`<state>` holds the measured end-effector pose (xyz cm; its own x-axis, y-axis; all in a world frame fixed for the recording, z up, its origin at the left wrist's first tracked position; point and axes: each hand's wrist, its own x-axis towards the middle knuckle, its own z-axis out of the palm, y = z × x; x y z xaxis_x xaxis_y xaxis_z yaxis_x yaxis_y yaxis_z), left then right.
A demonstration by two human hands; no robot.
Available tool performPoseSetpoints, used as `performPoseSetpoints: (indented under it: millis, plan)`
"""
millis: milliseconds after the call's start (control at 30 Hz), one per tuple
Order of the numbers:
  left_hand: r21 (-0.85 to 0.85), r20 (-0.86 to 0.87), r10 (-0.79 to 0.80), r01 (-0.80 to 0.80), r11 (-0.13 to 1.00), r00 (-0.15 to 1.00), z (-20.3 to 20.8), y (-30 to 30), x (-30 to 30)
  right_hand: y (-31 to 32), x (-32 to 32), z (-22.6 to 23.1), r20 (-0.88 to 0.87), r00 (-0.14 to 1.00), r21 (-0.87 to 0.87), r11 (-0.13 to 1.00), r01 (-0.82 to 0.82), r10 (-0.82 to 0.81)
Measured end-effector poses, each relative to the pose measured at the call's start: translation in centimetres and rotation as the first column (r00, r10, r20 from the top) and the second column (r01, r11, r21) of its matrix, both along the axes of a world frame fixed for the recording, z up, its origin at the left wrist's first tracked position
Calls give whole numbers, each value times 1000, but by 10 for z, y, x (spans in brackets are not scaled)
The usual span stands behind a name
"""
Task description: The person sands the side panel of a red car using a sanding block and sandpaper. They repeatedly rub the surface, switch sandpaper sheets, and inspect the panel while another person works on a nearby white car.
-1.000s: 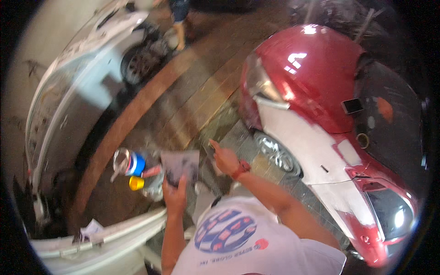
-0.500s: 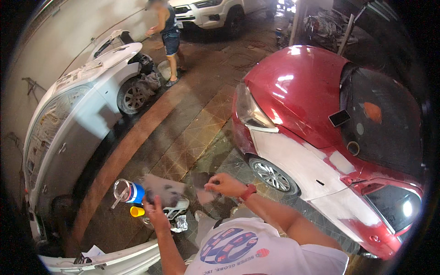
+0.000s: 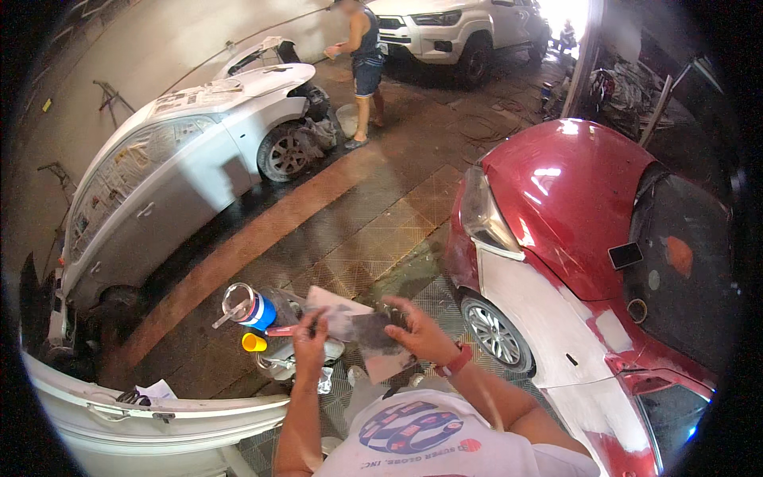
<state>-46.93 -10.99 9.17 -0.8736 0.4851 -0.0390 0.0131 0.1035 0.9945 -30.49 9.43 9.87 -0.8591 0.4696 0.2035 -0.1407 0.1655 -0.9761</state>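
In front of my chest is a thin, pale pinkish sandpaper sheet [image 3: 340,304] with a dark grey middle. My left hand [image 3: 309,340] pinches its left side between thumb and fingers. My right hand [image 3: 421,332] grips the dark part at the right, thumb on the face and index finger raised. Below the dark part a second pale flap [image 3: 388,365] hangs; whether it is a separate piece, I cannot tell. Left of my left hand stand a blue-and-white can [image 3: 258,311] with a clear cup [image 3: 238,301] at its top, and a yellow cup [image 3: 253,343].
At right stands a red car [image 3: 548,175] with a whitish, sanded-looking fender [image 3: 524,298]; a phone [image 3: 625,255] and a tape roll [image 3: 637,311] lie by its windshield. A partly masked white car [image 3: 183,171] is at left. Another person [image 3: 367,67] stands beyond its front.
My right hand, earlier apart with a small piece, has come to the sheet in my left hand. The view has shifted, so the cars sit lower and farther right.
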Motion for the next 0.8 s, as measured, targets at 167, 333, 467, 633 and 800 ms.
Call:
performPoseSetpoints:
  millis: [167, 333, 467, 633, 800]
  plan:
    - [-44, 138, -232, 240, 970, 963, 7, 25, 33, 14, -1, 24, 278, 958, 49, 997, 59, -71]
    - [-79, 79, -118, 125, 989, 990, -14, 10, 38, 47, -4, 70, -187, 810, -734, 627, 260, -555]
    - [421, 300, -282, 139, 897, 911, 5, 57, 36, 21, -12, 50, -49, 956, -734, 660, 163, -290]
    - [454, 572, -92, -221, 863, 815, 41, 78, 43, -3, -26, 19, -91, 990, -828, 561, -14, -111]
    - [594, 580, -222, -221, 774, 784, 33, 74, 47, -7, -25, 30, -87, 976, -919, 395, -2, -200]
